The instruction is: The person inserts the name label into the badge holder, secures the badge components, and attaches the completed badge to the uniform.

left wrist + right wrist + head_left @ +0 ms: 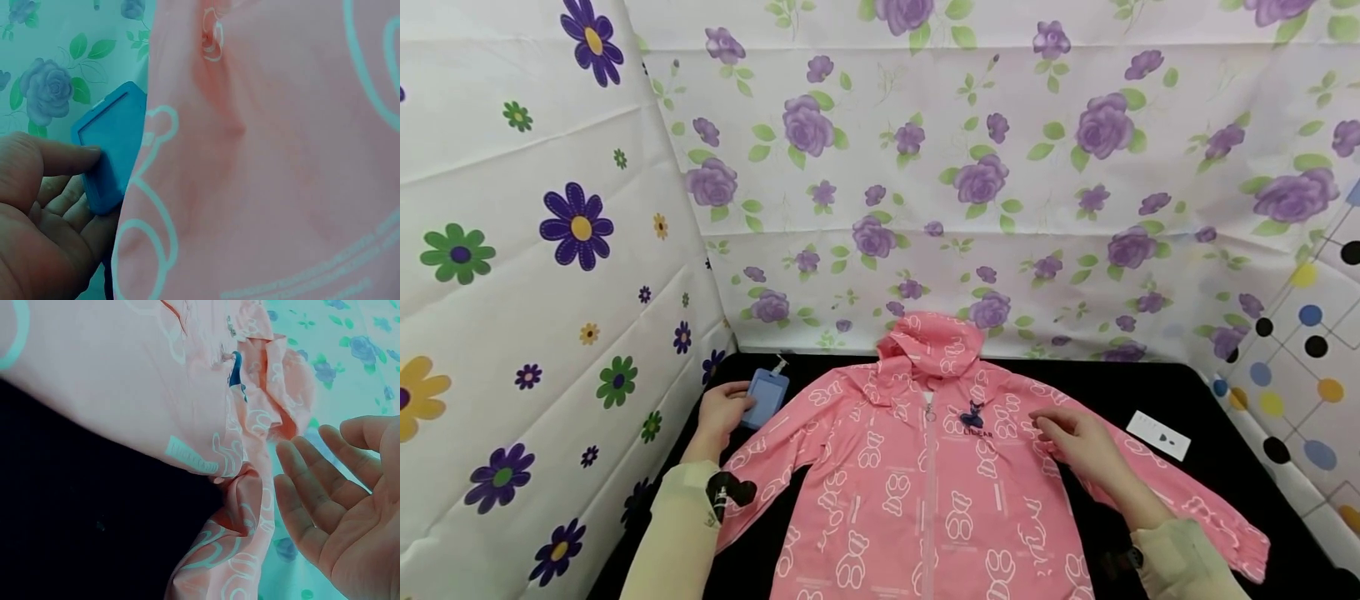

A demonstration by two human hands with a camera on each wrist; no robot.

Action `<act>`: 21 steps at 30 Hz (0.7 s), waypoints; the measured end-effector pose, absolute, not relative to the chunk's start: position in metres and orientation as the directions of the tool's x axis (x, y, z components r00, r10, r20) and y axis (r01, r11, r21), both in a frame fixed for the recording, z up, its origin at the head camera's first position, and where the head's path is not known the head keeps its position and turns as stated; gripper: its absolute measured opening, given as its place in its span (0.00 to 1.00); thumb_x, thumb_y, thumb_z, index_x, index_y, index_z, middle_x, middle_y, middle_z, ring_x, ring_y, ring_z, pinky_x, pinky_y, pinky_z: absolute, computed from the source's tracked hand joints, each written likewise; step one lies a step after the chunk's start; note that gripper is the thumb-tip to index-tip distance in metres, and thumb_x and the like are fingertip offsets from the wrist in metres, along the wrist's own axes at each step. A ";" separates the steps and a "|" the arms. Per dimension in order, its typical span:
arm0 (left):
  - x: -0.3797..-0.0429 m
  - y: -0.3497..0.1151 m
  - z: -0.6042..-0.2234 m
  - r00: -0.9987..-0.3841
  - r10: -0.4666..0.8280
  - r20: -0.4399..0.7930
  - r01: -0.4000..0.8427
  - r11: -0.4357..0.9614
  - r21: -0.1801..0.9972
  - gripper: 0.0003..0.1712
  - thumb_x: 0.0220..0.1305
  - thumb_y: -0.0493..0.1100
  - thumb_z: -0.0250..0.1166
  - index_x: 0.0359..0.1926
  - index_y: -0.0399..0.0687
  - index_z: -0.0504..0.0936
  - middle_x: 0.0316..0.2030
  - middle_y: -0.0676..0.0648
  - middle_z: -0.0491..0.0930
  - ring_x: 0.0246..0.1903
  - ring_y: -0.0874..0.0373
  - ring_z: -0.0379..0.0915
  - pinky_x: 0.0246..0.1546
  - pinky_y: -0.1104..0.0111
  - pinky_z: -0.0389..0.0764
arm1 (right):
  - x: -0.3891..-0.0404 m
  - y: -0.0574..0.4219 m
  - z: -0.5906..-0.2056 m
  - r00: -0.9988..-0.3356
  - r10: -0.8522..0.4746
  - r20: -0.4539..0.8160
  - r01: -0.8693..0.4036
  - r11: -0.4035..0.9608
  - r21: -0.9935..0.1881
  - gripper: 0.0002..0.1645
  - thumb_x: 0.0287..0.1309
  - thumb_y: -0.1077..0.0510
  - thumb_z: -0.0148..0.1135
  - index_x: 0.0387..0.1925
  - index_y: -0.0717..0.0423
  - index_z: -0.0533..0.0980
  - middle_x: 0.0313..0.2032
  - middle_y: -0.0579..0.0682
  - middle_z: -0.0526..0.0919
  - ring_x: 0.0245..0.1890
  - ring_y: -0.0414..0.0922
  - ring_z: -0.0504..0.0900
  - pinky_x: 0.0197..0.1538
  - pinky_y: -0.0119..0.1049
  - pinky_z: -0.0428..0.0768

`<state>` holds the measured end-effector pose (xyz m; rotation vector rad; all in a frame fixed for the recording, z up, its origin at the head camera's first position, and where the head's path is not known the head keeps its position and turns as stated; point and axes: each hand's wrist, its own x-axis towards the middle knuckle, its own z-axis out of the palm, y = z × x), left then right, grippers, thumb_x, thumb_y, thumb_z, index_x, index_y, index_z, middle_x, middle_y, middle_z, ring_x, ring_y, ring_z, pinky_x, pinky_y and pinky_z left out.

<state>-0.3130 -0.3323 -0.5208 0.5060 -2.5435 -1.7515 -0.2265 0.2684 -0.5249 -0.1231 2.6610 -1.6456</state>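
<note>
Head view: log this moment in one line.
left hand: pinches blue badge holder | right hand: empty, over pink jacket | jacket: spread on black surface

The hooded jacket [883, 462] is pink with white cartoon outlines, the badge holder [767, 398] blue, the table [1105, 385] black. Purple roses with green leaves cover the white rear cloth [925, 92]; purple, green and yellow daisies mark the left cloth [550, 317]

One jacket [951, 475]; one badge holder [766, 398]; one white card [1159, 435]; three patterned backdrops [925, 167]; one black tabletop [1232, 442]
</note>
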 end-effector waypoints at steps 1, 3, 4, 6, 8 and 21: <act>-0.312 -0.332 -0.520 -0.946 -0.277 -0.168 -0.254 0.313 0.915 0.28 0.76 0.36 0.64 0.74 0.38 0.75 0.69 0.32 0.75 0.63 0.41 0.74 0.61 0.54 0.77 | -0.226 0.269 -0.525 -0.997 -0.069 0.028 -0.055 0.429 -0.902 0.25 0.81 0.50 0.60 0.66 0.63 0.80 0.59 0.64 0.85 0.52 0.55 0.88 0.47 0.40 0.90; -0.311 -0.332 -0.517 -0.944 -0.293 -0.152 -0.245 0.310 0.919 0.28 0.76 0.36 0.65 0.74 0.38 0.75 0.69 0.32 0.76 0.64 0.42 0.74 0.60 0.57 0.77 | -0.226 0.270 -0.527 -0.998 -0.064 0.026 -0.050 0.410 -0.911 0.25 0.81 0.50 0.60 0.66 0.64 0.80 0.58 0.65 0.85 0.51 0.55 0.89 0.46 0.39 0.90; -0.310 -0.331 -0.516 -0.942 -0.302 -0.144 -0.240 0.307 0.921 0.28 0.75 0.37 0.65 0.74 0.39 0.76 0.69 0.33 0.76 0.63 0.43 0.74 0.59 0.59 0.78 | -0.226 0.271 -0.528 -0.998 -0.063 0.024 -0.047 0.399 -0.916 0.25 0.81 0.51 0.60 0.66 0.64 0.80 0.58 0.65 0.85 0.50 0.55 0.89 0.46 0.39 0.90; -0.310 -0.330 -0.514 -0.939 -0.321 -0.126 -0.228 0.303 0.925 0.28 0.75 0.37 0.66 0.73 0.39 0.77 0.68 0.34 0.77 0.62 0.44 0.76 0.55 0.64 0.79 | -0.226 0.272 -0.529 -0.998 -0.057 0.021 -0.041 0.375 -0.926 0.24 0.81 0.52 0.60 0.66 0.65 0.80 0.57 0.66 0.85 0.48 0.54 0.89 0.46 0.39 0.90; -0.308 -0.330 -0.513 -0.938 -0.330 -0.109 -0.215 0.305 0.928 0.27 0.75 0.37 0.66 0.73 0.39 0.78 0.68 0.34 0.78 0.61 0.45 0.77 0.51 0.69 0.79 | -0.226 0.272 -0.529 -0.998 -0.054 0.021 -0.039 0.360 -0.932 0.24 0.81 0.53 0.61 0.65 0.66 0.80 0.56 0.67 0.85 0.47 0.54 0.90 0.46 0.39 0.90; -0.297 -0.328 -0.491 -0.917 -0.376 -0.133 -0.186 0.108 0.977 0.31 0.76 0.45 0.69 0.75 0.46 0.76 0.71 0.40 0.76 0.65 0.55 0.75 0.54 0.74 0.77 | -0.221 0.275 -0.530 -0.999 -0.037 0.017 -0.028 0.295 -0.955 0.27 0.81 0.52 0.61 0.67 0.67 0.77 0.63 0.68 0.80 0.52 0.55 0.88 0.51 0.42 0.89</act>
